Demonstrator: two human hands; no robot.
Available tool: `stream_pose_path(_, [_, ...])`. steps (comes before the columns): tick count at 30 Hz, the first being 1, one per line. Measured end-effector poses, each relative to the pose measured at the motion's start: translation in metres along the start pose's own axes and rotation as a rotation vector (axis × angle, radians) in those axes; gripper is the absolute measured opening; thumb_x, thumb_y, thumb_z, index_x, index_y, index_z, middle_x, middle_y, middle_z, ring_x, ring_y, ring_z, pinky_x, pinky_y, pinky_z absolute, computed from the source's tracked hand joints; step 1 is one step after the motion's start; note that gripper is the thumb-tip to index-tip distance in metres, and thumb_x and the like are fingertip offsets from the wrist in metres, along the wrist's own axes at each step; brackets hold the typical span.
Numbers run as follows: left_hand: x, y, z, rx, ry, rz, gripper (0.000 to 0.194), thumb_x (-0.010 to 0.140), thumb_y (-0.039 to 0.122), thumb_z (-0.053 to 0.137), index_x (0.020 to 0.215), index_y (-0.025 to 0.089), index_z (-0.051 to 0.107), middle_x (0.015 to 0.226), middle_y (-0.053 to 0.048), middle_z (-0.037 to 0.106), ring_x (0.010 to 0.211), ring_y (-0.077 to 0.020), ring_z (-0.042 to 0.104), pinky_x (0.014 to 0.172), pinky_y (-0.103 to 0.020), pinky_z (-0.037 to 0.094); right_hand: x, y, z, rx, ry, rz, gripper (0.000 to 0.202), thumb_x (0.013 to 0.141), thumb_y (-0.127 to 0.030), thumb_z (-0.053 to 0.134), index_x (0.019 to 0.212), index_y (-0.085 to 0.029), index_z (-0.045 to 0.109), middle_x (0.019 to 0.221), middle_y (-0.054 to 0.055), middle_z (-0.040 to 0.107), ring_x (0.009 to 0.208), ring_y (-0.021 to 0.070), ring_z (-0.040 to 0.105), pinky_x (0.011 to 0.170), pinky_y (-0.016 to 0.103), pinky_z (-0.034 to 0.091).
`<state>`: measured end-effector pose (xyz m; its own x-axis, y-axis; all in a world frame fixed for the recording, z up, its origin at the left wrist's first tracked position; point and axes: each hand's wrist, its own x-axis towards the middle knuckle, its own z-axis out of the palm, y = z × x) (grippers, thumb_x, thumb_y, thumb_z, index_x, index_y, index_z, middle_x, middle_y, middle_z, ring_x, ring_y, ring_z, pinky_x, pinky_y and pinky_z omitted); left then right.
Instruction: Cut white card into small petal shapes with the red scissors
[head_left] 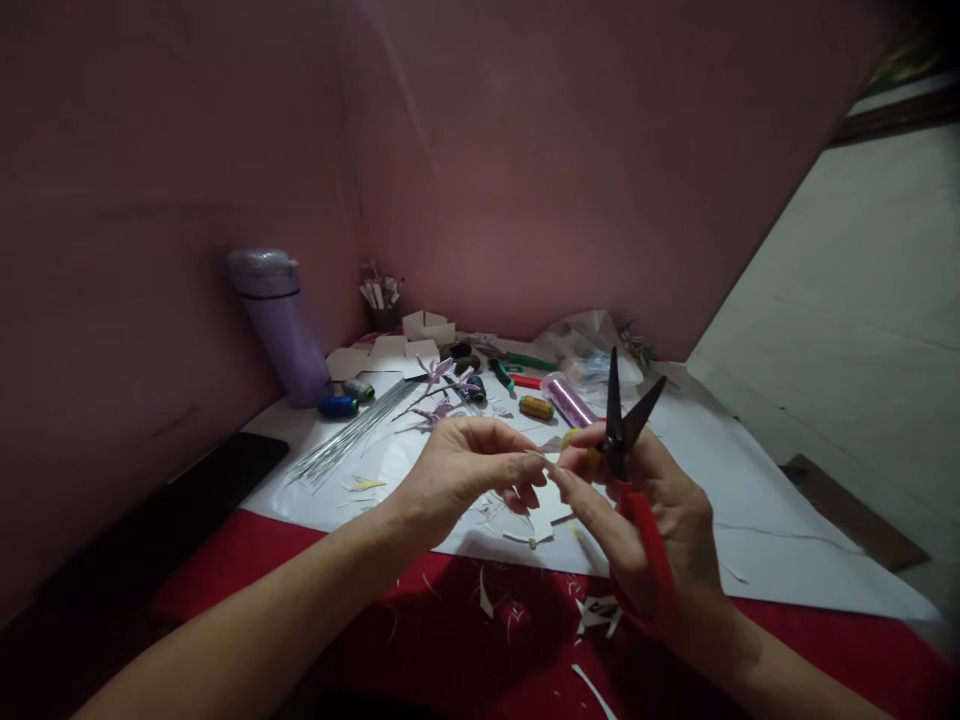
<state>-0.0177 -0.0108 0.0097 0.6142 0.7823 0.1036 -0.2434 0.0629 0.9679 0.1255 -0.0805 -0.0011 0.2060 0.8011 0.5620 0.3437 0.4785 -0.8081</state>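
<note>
My left hand (472, 465) is closed, thumb and forefinger pinched together over the sheet. Whatever lies between those fingertips is too small to make out; a pale sliver shows there. My right hand (671, 510) holds scissors (621, 462) with red handles, hooked on the hand with their dark blades spread and pointing up. Its thumb and forefinger also meet the left fingertips at the pale sliver. Below the hands lie cut paper pieces (541, 520) and thin offcuts. Behind the left hand rests a wire stem with lilac petals (439, 375).
A bundle of thin wires (352, 435) lies left on the white sheet (757, 480). Thread spools (338, 406), green-handled pliers (501, 376), a glitter tube (568, 400) and a plastic bag (592, 345) stand farther back. A purple bottle (281, 330) is by the wall.
</note>
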Motion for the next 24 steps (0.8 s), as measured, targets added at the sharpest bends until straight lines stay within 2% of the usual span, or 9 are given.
stream_pose_path(4, [0.0, -0.001, -0.001, -0.074, -0.034, -0.032, 0.011, 0.071, 0.021, 0.069, 0.067, 0.011, 0.066, 0.062, -0.004, 0.065, 0.048, -0.0103, 0.058, 0.05, -0.023, 0.048, -0.001, 0.0, 0.0, -0.024, 0.004, -0.026, 0.018, 0.079, -0.017, 0.062, 0.093, -0.021, 0.052, 0.072, -0.002, 0.058, 0.061, 0.0107, 0.055, 0.052, 0.02, 0.046])
stream_pose_path(9, [0.001, -0.003, 0.0, -0.109, -0.046, -0.033, 0.013, 0.076, 0.024, 0.064, 0.072, 0.012, 0.066, 0.068, -0.005, 0.066, 0.053, -0.0109, 0.06, 0.054, -0.024, 0.049, 0.001, 0.001, -0.001, 0.036, 0.013, 0.058, 0.017, 0.078, -0.02, 0.063, 0.091, -0.021, 0.051, 0.072, -0.002, 0.057, 0.059, 0.0103, 0.053, 0.051, 0.021, 0.044])
stream_pose_path(11, [0.001, -0.004, 0.001, -0.107, -0.038, -0.021, 0.011, 0.073, 0.022, 0.067, 0.077, 0.012, 0.067, 0.07, -0.005, 0.067, 0.055, -0.0119, 0.061, 0.056, -0.025, 0.05, 0.002, 0.002, -0.001, 0.057, 0.025, 0.076, 0.018, 0.078, -0.021, 0.063, 0.09, -0.021, 0.051, 0.071, -0.002, 0.057, 0.058, 0.0107, 0.053, 0.051, 0.022, 0.044])
stream_pose_path(14, [0.0, -0.007, 0.003, -0.113, -0.015, -0.038, 0.012, 0.068, 0.019, 0.072, 0.074, 0.011, 0.067, 0.062, -0.004, 0.065, 0.053, -0.012, 0.06, 0.056, -0.025, 0.049, 0.002, 0.002, -0.001, 0.059, 0.034, 0.081, 0.018, 0.077, -0.022, 0.064, 0.09, -0.02, 0.05, 0.071, -0.002, 0.058, 0.057, 0.0115, 0.054, 0.051, 0.024, 0.044])
stream_pose_path(20, [-0.003, -0.015, 0.011, -0.167, 0.072, -0.005, 0.011, 0.071, 0.021, 0.07, 0.068, 0.011, 0.066, 0.063, -0.003, 0.064, 0.051, -0.01, 0.058, 0.052, -0.022, 0.047, 0.002, 0.0, 0.002, 0.033, 0.048, 0.082, 0.018, 0.077, -0.022, 0.065, 0.088, -0.02, 0.051, 0.071, -0.002, 0.058, 0.057, 0.0106, 0.054, 0.051, 0.023, 0.044])
stream_pose_path(24, [-0.002, -0.018, 0.013, -0.162, 0.076, 0.008, 0.01, 0.07, 0.02, 0.07, 0.068, 0.011, 0.066, 0.06, -0.002, 0.062, 0.048, -0.0088, 0.055, 0.05, -0.022, 0.045, 0.001, 0.001, 0.004, 0.066, 0.061, 0.114, 0.02, 0.075, -0.022, 0.066, 0.088, -0.019, 0.052, 0.07, -0.003, 0.058, 0.056, 0.0095, 0.054, 0.052, 0.021, 0.044])
